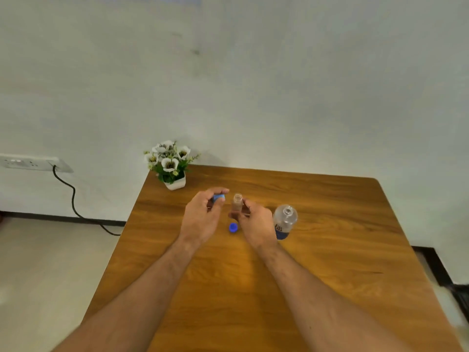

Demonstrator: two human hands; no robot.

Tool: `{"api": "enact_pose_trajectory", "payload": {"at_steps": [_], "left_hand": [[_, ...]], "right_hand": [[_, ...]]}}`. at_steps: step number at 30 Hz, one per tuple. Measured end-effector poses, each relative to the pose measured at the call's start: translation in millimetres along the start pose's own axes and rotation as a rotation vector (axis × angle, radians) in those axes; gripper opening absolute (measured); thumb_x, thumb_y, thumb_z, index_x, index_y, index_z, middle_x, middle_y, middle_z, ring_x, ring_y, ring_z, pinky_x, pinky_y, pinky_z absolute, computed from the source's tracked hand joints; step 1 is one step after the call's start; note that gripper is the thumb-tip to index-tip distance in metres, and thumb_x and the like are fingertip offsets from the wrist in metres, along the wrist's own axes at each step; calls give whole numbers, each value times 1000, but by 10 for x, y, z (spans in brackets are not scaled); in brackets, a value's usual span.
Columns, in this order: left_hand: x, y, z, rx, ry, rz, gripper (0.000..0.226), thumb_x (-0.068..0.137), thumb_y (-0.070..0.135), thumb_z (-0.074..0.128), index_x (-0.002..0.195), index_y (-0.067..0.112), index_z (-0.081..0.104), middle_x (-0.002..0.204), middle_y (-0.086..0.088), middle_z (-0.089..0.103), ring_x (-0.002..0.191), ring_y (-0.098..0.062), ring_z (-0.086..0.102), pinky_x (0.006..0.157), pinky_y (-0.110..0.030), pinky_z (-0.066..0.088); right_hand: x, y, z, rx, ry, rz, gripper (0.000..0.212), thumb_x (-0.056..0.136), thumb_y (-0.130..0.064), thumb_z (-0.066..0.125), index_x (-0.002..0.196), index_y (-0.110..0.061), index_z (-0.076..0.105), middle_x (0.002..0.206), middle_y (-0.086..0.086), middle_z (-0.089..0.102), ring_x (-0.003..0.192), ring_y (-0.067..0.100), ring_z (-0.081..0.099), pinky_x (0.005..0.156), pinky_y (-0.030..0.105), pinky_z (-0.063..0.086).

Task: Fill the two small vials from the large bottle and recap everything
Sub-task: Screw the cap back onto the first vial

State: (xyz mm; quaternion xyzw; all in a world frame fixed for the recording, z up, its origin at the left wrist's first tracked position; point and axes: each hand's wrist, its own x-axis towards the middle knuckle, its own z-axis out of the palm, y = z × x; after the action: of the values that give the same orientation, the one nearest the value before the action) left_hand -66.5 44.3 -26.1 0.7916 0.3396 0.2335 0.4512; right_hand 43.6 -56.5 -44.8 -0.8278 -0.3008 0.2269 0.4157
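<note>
Over the wooden table (330,262), mid-centre, I'm seeing the right hand (256,224) gripping a small uncapped vial (237,207), upright, mouth open. Left hand (203,217) is sitting just beside it, fingers pinching a blue cap (218,198) near the vial's mouth, not touching it. Second blue cap (233,227) is lying on the table between the wrists. Large clear bottle (284,222) is standing uncapped just right of the right hand; its blue label is too blurred for me to read. Potted white flowers (169,163) are sitting at the far left corner.
</note>
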Motion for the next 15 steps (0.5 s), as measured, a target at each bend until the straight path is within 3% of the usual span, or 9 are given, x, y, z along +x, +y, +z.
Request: {"api": "enact_pose_trajectory", "payload": {"at_steps": [5,9,15], "left_hand": [[105,504,-13,-110,93,59,17,97,31,57,113,24,59,97,13,64,89,1,61,74,-13,45],[194,874,-121,-132,159,119,21,92,28,65,110,22,56,92,12,63,81,1,60,69,-8,45],[356,1413,-346,-211,217,205,27,84,28,76,103,22,57,94,7,70,88,-11,67,80,-27,54]], "right_hand": [[118,-315,-382,21,59,-107,9,87,-31,74,88,-22,70,83,-9,73,80,6,69,74,32,58],[180,-562,-633,59,77,-178,21,94,-37,66,104,-20,71,87,-10,75,83,1,69,80,31,60],[188,-994,-948,108,132,-291,33,87,-27,74,119,-17,69,95,-3,73,85,13,68,84,36,58]]}}
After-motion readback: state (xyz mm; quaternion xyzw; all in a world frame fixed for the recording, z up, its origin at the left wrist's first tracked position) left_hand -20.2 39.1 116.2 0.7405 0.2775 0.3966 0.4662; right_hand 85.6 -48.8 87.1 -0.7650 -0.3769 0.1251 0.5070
